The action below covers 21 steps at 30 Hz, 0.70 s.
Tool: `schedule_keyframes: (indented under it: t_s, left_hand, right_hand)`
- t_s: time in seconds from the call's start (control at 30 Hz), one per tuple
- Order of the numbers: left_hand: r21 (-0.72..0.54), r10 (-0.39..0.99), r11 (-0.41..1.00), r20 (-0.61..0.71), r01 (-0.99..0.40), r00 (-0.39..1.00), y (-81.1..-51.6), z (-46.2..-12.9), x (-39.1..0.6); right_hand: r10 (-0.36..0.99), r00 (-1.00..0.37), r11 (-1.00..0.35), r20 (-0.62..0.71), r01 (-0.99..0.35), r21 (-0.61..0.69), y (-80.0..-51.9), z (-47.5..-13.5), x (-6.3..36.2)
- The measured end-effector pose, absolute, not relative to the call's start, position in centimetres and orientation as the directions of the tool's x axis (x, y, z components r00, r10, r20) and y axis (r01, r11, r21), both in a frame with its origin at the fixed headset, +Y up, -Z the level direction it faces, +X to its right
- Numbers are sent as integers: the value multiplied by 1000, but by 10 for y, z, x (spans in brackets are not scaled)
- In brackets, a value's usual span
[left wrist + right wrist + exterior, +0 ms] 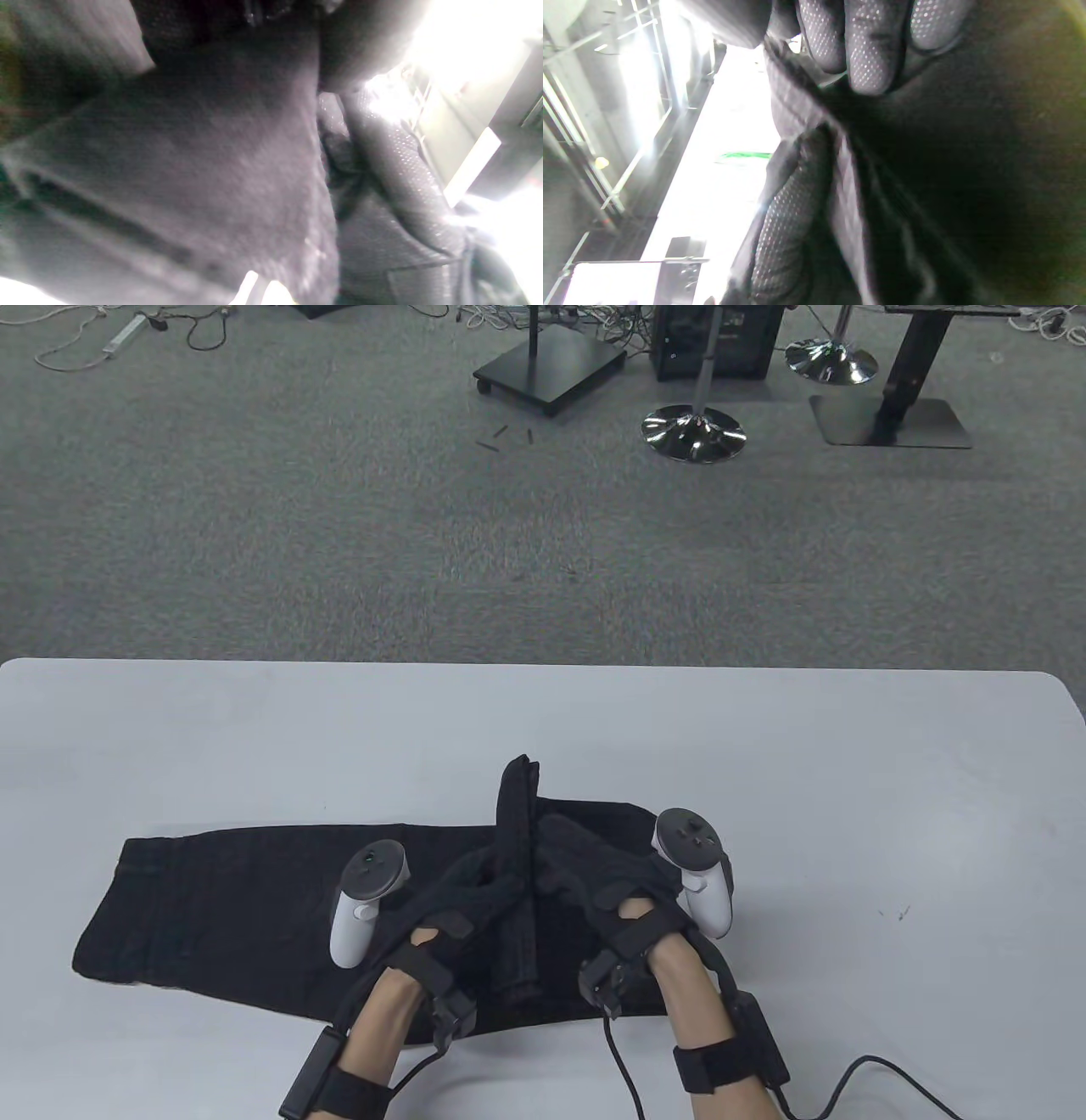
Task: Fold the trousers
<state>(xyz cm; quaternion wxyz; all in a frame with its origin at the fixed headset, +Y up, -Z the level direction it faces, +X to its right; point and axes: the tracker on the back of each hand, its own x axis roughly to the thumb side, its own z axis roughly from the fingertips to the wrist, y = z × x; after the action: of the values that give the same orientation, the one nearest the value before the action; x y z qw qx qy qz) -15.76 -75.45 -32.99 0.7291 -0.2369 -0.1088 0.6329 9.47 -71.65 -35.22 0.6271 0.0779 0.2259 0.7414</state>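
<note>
Trousers lie flat across the table's near edge, mid-fold. Your left hand and right hand together pinch a raised cloth ridge at the middle; next, likely carry it over and lay it flat.

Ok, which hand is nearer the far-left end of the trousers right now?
Left. The left hand sits mid-garment beside the raised fold, on the side of the trousers' far-left end. The right hand is on the other side of that fold, farther away.
</note>
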Motion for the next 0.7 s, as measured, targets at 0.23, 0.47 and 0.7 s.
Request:
schedule_keyframes:
  t_s: [0.23,0.47,0.7]
  left_hand:
    - [-546,973,114,-107,-830,204,-748,-328,-145]
    - [-553,976,70,-133,-830,172,-748,-326,-143]
    - [-519,926,288,-65,-805,373,-738,-320,-132]
  right_hand:
    - [975,-32,72,-219,-890,449,-728,-354,90]
    - [987,66,129,-150,-873,470,-709,-350,83]
    - [995,-79,-37,-65,-872,489,-697,-345,76]
